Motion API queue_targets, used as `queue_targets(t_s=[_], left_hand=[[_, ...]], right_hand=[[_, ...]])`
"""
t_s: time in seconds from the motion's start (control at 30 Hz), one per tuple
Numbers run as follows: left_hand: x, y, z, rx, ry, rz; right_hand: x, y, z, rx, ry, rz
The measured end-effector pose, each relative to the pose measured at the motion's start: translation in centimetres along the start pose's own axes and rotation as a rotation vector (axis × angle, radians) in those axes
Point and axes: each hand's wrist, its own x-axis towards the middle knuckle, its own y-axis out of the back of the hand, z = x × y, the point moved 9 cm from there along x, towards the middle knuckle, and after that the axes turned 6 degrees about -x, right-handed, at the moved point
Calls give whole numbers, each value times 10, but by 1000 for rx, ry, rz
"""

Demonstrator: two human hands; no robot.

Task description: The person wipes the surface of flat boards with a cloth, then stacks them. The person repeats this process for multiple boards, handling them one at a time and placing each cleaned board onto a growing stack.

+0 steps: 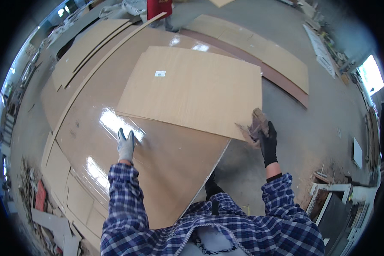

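My left hand [126, 145], in a pale glove with dark fingertips, has its fingers apart and holds nothing over a glossy brown sheet [166, 144]. In a black glove, my right hand [269, 142] grips a crumpled brown cloth rag [257, 128] at the near right corner of a wood-faced panel [195, 92]. That panel bears a small white label [160, 73] and lies on the glossy sheet, with the edge of another panel showing under its near left side.
A long thin strip [80, 86] runs along the left of the glossy sheet. More panels [92, 48] lie beyond it, and others [243, 41] at the back right. A person in red [158, 9] stands at the far edge. Offcuts [51, 224] are piled at lower left.
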Motion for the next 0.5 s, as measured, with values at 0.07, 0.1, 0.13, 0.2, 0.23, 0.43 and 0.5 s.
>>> queue_targets(t_s=[0.07,0.1,0.13,0.2,0.23,0.43,0.5], left_hand=[[32,-11,-6,58,67,37],[49,-18,-9,98,79,64],[66,-20,-15,168,87,119],[108,-33,-21,299,84,178],[127,-34,-27,356,113,205],[197,-34,-43,324,259,-78],[183,-36,-37,334,279,-150]], right_hand=[[4,-42,7,-324,92,-112],[3,-63,18,-504,81,-189],[0,-81,23,-556,98,-269],[-4,-92,27,-589,116,-195],[-6,-99,35,-632,75,-230],[-5,-98,50,-626,140,-176],[5,-99,57,-705,230,-192]])
